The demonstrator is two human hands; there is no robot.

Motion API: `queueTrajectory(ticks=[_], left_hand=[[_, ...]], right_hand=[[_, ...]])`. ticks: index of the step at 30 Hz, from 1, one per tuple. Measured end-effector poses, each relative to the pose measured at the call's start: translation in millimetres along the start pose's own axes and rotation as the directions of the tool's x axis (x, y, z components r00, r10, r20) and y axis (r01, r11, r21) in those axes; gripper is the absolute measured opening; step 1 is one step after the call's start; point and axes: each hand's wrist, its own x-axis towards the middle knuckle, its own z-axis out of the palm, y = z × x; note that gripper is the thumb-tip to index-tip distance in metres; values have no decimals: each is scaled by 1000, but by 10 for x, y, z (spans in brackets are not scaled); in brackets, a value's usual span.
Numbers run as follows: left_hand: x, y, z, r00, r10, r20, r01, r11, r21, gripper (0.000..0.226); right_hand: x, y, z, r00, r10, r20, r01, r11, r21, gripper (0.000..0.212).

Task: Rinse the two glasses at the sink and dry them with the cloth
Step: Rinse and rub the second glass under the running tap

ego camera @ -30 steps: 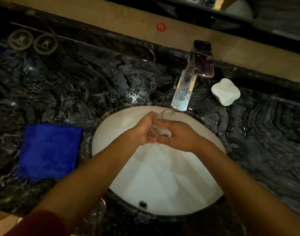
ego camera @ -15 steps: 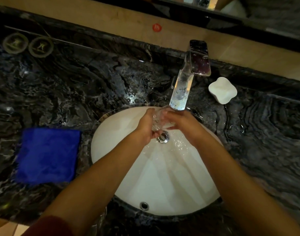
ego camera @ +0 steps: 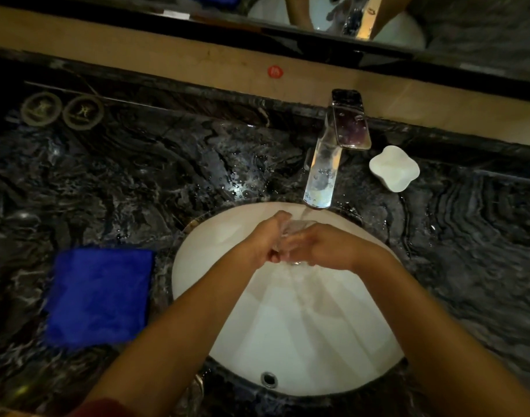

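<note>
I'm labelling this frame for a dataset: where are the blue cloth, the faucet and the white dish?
blue cloth [ego camera: 99, 296], head view, middle of the fabric.
faucet [ego camera: 322, 173], head view, spout.
white dish [ego camera: 394, 168], head view, top centre.

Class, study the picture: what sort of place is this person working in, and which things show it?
Probably a bathroom vanity: a white oval basin set under a dark marble counter, a chrome tap running, and a mirror behind it.
</note>
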Motion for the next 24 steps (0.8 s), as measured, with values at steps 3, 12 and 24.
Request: queueTrajectory(ticks=[3,12,24], left_hand=[[-3,-100,56,987,141,-70,-148,984,-101,44],[-19,-291,181,746,630,-218,-638,769,40,20],[-41,-150,4,890,444,-103,-434,895,108,20]], right_hand=[[-12,-56,17,997,46,-63,-26,956,291,32],[146,-11,60,924,329,-194,-77,657,750,38],[-38,70,310,956,199,-213,-70,866,495,16]])
